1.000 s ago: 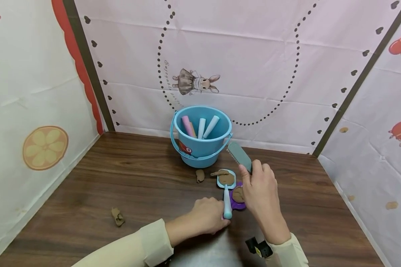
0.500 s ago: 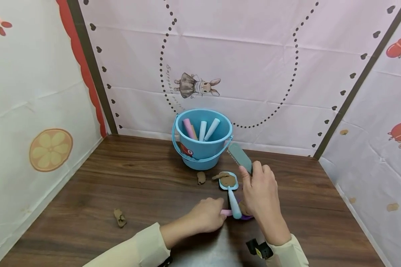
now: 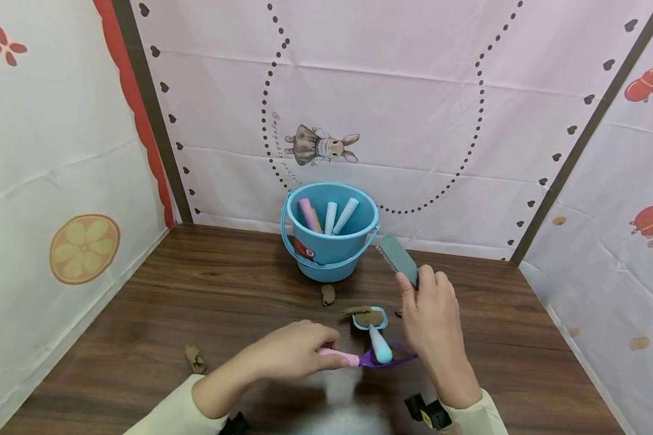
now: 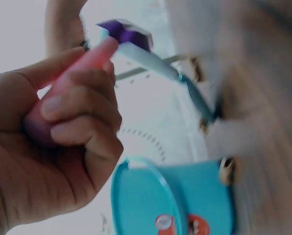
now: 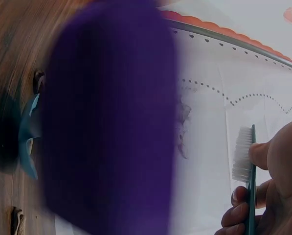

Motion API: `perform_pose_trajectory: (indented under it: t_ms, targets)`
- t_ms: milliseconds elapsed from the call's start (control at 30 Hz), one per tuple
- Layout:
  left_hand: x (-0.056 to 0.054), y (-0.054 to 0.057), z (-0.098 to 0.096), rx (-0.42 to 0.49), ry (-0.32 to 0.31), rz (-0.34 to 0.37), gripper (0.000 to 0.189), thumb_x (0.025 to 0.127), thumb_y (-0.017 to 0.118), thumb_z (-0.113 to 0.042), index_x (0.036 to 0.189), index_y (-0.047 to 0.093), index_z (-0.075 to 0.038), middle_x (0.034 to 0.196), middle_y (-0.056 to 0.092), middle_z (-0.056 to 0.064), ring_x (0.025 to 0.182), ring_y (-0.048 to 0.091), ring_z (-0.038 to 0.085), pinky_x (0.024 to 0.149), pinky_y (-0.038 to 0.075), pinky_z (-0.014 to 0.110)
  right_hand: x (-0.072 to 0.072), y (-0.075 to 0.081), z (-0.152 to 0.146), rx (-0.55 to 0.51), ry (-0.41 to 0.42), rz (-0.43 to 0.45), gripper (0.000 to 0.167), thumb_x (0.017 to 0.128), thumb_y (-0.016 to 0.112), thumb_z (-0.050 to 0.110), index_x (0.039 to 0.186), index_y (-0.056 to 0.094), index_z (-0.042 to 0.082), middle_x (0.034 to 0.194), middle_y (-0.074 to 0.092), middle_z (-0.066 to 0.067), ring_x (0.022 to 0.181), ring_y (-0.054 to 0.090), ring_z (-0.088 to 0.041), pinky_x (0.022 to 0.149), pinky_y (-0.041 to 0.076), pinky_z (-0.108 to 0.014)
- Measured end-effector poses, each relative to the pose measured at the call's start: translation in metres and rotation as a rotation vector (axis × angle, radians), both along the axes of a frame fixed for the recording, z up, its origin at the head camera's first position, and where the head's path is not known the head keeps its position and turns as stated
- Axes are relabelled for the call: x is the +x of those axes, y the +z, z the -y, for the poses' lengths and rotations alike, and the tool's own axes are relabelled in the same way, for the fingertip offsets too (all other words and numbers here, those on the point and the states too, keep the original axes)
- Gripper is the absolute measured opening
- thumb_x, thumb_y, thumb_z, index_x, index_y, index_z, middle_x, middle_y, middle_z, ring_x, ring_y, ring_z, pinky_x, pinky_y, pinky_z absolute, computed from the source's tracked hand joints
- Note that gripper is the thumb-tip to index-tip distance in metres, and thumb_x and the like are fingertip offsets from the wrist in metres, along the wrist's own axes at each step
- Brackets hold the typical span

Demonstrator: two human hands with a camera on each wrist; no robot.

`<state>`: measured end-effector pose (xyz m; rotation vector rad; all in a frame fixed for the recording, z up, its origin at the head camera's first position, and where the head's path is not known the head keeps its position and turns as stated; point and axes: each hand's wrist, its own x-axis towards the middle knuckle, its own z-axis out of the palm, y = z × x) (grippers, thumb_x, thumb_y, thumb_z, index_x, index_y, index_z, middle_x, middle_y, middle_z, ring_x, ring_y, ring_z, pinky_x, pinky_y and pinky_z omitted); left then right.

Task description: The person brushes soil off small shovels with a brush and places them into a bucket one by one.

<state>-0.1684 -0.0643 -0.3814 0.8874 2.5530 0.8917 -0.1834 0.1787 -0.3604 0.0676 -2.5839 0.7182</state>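
My left hand (image 3: 291, 350) grips the pink handle of a toy shovel (image 3: 341, 356) with a purple scoop. Seen edge-on in the head view, the scoop holds something brown, and it blurs large across the right wrist view. A light blue toy shovel (image 3: 381, 349), with a brown clay-like lump (image 3: 369, 318) in its scoop, overlaps the purple one. In my right hand (image 3: 432, 323) is a green brush (image 3: 397, 258), pinched by thumb and fingers. Its white bristles (image 5: 242, 154) face left in the right wrist view.
Behind the shovels a blue bucket (image 3: 329, 257) stands against the back cloth, with pink and pale blue handles inside. Brown pieces lie on the wooden table: one piece (image 3: 328, 295) before the bucket, another piece (image 3: 195, 359) at left. Printed cloth walls (image 3: 604, 314) enclose the table.
My left hand has drawn the pink-handled shovel out to the left and turned it more sideways. The light blue shovel has shifted toward me. My right hand keeps the brush nearly in place.
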Motion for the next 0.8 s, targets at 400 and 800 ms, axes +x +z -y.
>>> perform_pose_trajectory:
  t_ms: [400,800]
  targets:
    - [-0.008,0.022,0.026,0.047,0.092,-0.287,0.022,0.101,0.058,-0.047,0.089,0.057,-0.029,0.066,0.046,-0.015,0.060,0.047,0.003,0.057,0.043,0.024,0.005,0.004,0.003,0.003,-0.008,-0.039,0.051,0.106,0.037,0.053,0.096,0.050,0.005,0.083,0.042,-0.010,0.075,0.042,-0.025,0.064,0.035,-0.037]
    - [-0.026,0.003,0.027,-0.352,0.288,-0.948,0.020,0.098,0.069,-0.021,0.114,0.062,-0.012,0.090,0.063,0.004,0.079,0.059,0.022,0.054,0.037,0.031,0.007,-0.007,0.023,0.064,0.039,-0.026,0.046,0.105,0.042,0.051,0.089,0.048,0.009,0.080,0.039,-0.007,0.073,0.040,-0.025,0.066,0.034,-0.037]
